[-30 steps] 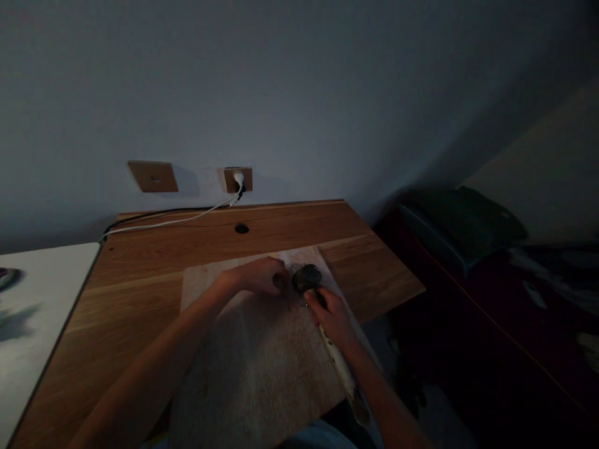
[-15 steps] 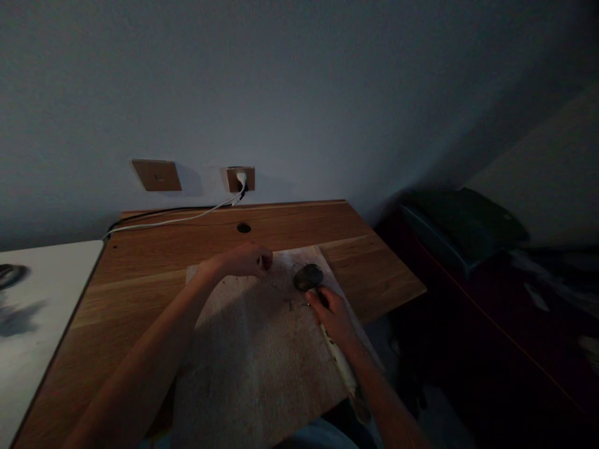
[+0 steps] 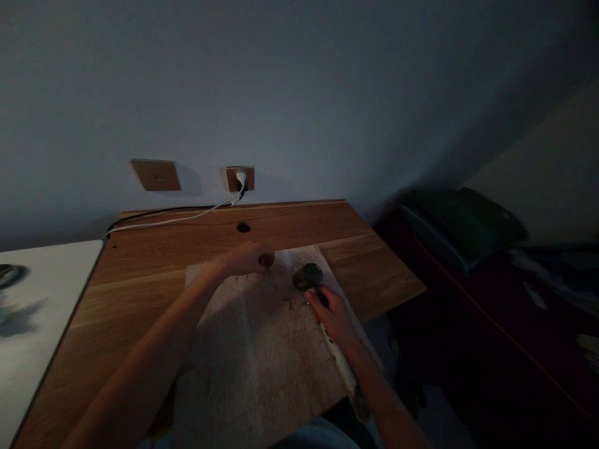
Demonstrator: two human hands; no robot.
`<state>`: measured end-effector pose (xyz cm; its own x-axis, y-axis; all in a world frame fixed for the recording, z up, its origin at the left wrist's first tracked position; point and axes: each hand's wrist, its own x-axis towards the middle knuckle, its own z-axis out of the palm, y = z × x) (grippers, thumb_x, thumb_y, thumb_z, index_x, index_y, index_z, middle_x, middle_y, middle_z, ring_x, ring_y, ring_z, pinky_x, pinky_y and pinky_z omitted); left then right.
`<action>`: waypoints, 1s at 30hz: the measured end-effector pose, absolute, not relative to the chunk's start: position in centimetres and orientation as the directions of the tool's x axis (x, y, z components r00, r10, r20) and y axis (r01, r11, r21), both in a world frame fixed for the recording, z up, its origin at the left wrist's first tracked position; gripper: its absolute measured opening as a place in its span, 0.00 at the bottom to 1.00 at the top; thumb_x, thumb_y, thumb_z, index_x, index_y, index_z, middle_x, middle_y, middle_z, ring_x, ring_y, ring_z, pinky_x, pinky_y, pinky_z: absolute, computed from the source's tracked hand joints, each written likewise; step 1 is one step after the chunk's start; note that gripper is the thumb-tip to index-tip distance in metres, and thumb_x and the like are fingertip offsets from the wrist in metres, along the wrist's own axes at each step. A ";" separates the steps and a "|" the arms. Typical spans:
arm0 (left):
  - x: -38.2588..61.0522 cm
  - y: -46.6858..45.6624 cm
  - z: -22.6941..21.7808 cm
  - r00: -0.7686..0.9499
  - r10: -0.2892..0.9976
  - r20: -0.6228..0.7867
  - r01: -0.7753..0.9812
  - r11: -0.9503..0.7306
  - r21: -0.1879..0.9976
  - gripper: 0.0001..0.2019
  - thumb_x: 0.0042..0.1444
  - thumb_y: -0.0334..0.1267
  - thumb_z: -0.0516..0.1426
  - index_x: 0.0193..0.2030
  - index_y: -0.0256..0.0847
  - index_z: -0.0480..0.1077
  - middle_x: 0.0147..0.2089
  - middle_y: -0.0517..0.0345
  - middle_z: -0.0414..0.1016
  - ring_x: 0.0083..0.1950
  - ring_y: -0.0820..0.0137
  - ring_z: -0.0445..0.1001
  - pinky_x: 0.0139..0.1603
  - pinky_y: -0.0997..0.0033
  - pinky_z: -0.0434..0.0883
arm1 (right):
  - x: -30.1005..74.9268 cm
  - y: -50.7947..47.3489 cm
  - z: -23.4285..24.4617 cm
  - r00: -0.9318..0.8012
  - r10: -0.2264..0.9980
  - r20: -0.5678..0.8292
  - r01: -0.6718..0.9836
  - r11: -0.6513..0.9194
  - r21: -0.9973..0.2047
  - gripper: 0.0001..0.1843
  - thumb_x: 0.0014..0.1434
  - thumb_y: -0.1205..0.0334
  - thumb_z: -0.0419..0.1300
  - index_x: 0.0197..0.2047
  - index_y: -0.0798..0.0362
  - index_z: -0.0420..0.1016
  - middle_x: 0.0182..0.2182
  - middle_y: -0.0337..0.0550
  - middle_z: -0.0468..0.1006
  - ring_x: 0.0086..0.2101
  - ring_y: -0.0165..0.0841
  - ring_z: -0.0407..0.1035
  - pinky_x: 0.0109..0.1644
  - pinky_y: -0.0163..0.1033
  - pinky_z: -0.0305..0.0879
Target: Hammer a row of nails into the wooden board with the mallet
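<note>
Gripping firmly with the right hand (image 3: 334, 315) a long-handled tool (image 3: 340, 362), close behind its dark rounded head (image 3: 307, 276), above the right part of a worn board (image 3: 248, 368); running back from there along the right wrist, with a pale, dark-spotted handle. Curled near the board's far edge with the left hand (image 3: 248, 257); too dark to tell of anything pinched in that grip. Lying between the two hands, nearer to the tool, with a small T-shaped piece (image 3: 289, 304) on bare board. Blocked from view along the board's left side by the left forearm (image 3: 154, 355), and crossed at the lower right by the other. Spread beneath it all, with a wooden table (image 3: 299, 221), pierced behind the left hand by a round hole (image 3: 243, 227). Trailing along the table's back edge, well apart from both hands, with a white cable (image 3: 187, 219) and a black cable (image 3: 154, 213), leading up to a wall socket (image 3: 250, 181) beside a blank-looking wall plate (image 3: 156, 175). Bordered at left by a white surface (image 3: 56, 274) with a dark object (image 3: 10, 274) on it. Sunk in shadow at right, with a green cushion (image 3: 468, 218) on a dark red surface (image 3: 468, 337).
</note>
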<state>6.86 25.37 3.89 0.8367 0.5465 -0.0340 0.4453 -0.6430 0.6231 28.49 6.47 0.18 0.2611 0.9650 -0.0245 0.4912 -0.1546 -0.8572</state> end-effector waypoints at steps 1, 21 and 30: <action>6.8 25.4 3.9 0.835 0.550 -0.029 0.447 -0.646 0.618 0.08 0.45 0.26 0.57 0.31 0.41 0.74 0.30 0.61 0.77 0.33 0.70 0.75 0.34 0.75 0.65 | 28.5 6.5 0.2 0.262 0.965 -0.027 0.491 -0.157 -0.857 0.19 0.63 0.44 0.58 0.29 0.49 0.69 0.16 0.30 0.65 0.18 0.31 0.64 0.25 0.36 0.57; 7.4 25.4 2.9 0.858 0.513 -0.017 0.412 -0.669 0.619 0.09 0.45 0.26 0.57 0.32 0.41 0.73 0.31 0.62 0.77 0.34 0.70 0.75 0.36 0.74 0.66 | 28.5 6.4 0.5 0.260 0.964 -0.044 0.487 -0.171 -0.856 0.20 0.63 0.43 0.57 0.28 0.50 0.69 0.15 0.30 0.63 0.19 0.30 0.62 0.26 0.36 0.56; 7.3 25.9 2.1 0.827 0.557 -0.083 0.501 -0.661 0.558 0.08 0.47 0.31 0.60 0.35 0.41 0.75 0.33 0.61 0.78 0.34 0.69 0.75 0.34 0.74 0.66 | 28.6 6.6 0.4 0.257 0.964 -0.066 0.465 -0.183 -0.866 0.19 0.61 0.44 0.58 0.27 0.50 0.68 0.15 0.30 0.64 0.18 0.30 0.63 0.25 0.35 0.56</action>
